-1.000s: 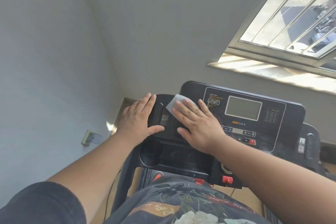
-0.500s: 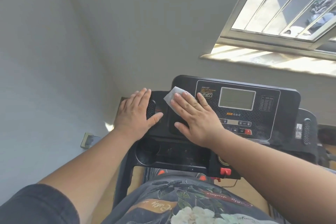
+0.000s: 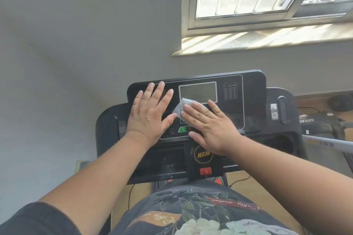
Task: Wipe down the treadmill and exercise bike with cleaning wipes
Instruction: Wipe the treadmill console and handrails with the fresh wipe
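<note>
The black treadmill console point(image 3: 250, 101) stands in front of me, with a grey display screen point(image 3: 197, 91) in its middle. My right hand point(image 3: 210, 126) lies flat with straight fingers and presses a white cleaning wipe point(image 3: 181, 108) onto the panel just below the screen. My left hand point(image 3: 149, 114) rests flat on the left part of the console, fingers spread, touching nothing else. A red safety key point(image 3: 205, 171) sits at the console's lower edge.
A grey wall is behind the console, and a barred window with a sunlit sill point(image 3: 248, 41) is at upper right. Another dark machine point(image 3: 321, 122) and cables lie on the wooden floor at right. A cup recess point(image 3: 282, 140) is at the console's right.
Both hands have slid right across the console: the left from the left speaker onto the main panel, the right with the wipe to below the screen. My view has turned right.
</note>
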